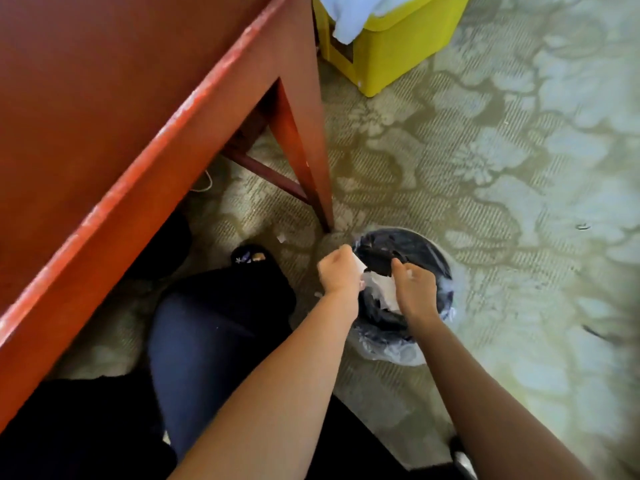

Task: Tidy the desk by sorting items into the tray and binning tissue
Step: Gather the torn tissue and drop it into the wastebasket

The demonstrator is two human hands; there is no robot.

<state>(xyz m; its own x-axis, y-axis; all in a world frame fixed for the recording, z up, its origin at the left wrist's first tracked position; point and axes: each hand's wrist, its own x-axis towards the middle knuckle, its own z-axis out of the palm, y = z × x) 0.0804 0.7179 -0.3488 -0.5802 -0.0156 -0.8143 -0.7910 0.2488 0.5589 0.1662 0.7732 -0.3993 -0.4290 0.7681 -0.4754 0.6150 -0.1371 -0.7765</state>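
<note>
**Operator:** How will the crumpled white paper tissue handle?

**Manual:** Expect it to be very light, soft and easily torn. Grip any bunched fold, and you need no force.

**Operator:** Its state and position?

**Manual:** It is wrinkled and white. Your left hand and right hand each pinch an edge, holding it over the round black bin with clear plastic liner on the carpet.

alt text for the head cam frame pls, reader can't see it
Both hands, left hand and right hand, hold white tissue over a small black bin lined with clear plastic, on patterned carpet beside a red-brown desk. A yellow box sits farther back.
</note>
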